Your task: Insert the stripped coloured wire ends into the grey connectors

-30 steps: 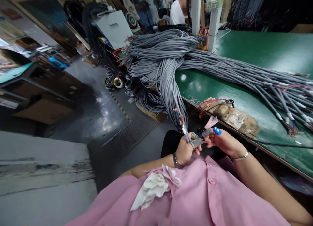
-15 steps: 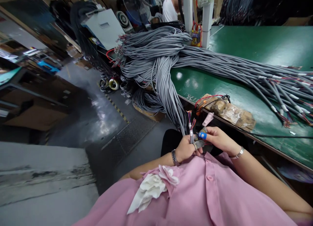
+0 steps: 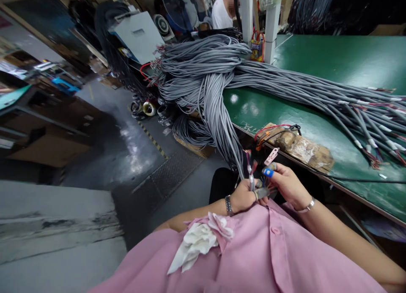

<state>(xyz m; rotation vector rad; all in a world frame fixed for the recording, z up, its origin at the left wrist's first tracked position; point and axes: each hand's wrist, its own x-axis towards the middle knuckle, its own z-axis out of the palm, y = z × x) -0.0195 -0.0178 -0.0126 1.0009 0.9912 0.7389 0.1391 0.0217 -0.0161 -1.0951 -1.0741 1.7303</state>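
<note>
My left hand (image 3: pixel 245 195) is closed around grey cable ends, whose thin red and blue wires stick up above the fingers. Close on its right, my right hand (image 3: pixel 287 185) has its thumb and finger pinched together; a blue band wraps one digit, and whatever sits between the tips is too small to make out. Thin coloured wires show between the two hands. Just above my right hand is a pink tag-like piece (image 3: pixel 271 157). A thick bundle of grey cables (image 3: pixel 218 107) hangs over the table edge down towards my left hand.
Grey cables with stripped ends lie across the green table (image 3: pixel 333 141). A taped wooden block (image 3: pixel 304 149) with red and black wires sits at its near edge. Behind are a white post (image 3: pixel 269 39), a grey box (image 3: pixel 139 37), a fan and a person in white (image 3: pixel 221 14).
My right hand has moved slightly away from my left, widening the gap, and coloured wires now show between them. The pink piece has turned. The whole view has shifted slightly.
</note>
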